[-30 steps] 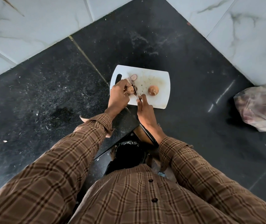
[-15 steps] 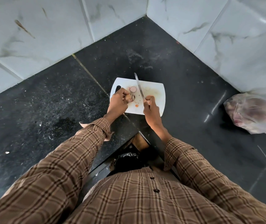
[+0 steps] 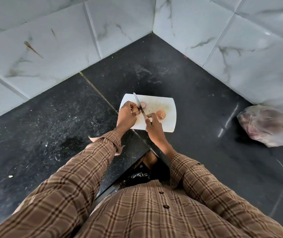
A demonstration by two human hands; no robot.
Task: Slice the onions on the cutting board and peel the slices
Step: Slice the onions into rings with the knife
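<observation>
Left hand (image 3: 126, 115): closed over a small onion (image 3: 136, 109) at the left end of the cutting board (image 3: 169, 117), fingertips curled on top and pinning it to the board.
Knife (image 3: 139, 106): the blade runs from the near right up to the far left, its edge lying against the right side of the held onion; the tip reaches past the far edge of the board.
Cut slice (image 3: 143, 104): one purple-rimmed round lies flat just right of the blade, toward the far side of the board.
Right hand (image 3: 154, 128): wrapped around the knife handle at the near edge of the board, forefinger stretched forward beside the blade.
Second onion (image 3: 161, 114): sits alone on the right half of the board, skin on, uncut.
Plastic bag (image 3: 271, 124): far right on the dark counter, well apart from the board; contents too blurred to name.
Step in hand: slicing the held onion; I judge the task to be at an early stage.
Doing it well: keep the left fingertips tucked back from the edge, draw the blade through rather than pressing, keep slices even, and hold the onion from rolling.
</observation>
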